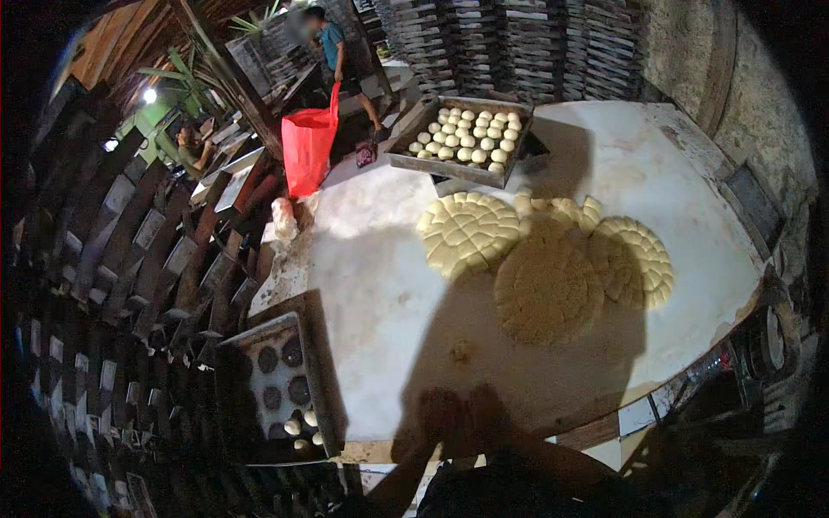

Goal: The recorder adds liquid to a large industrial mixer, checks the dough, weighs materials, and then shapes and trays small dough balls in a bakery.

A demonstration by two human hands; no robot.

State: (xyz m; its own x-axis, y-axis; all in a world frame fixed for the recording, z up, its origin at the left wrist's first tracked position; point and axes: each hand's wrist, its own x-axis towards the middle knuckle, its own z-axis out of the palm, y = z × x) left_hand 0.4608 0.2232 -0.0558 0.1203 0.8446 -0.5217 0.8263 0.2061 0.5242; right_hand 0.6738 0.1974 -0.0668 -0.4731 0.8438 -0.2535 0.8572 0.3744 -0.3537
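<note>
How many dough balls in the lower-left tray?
4, near right corner of the tray: back ball, left ball, right ball, front ball. Shadow may hide more.

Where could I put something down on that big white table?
There's bare room on the white table between the lower-left tray and the left cut dough round. Another patch lies between the right dough round and the table's right edge. The middle is crowded with dough, and dough balls fill much of the far tray.
</note>
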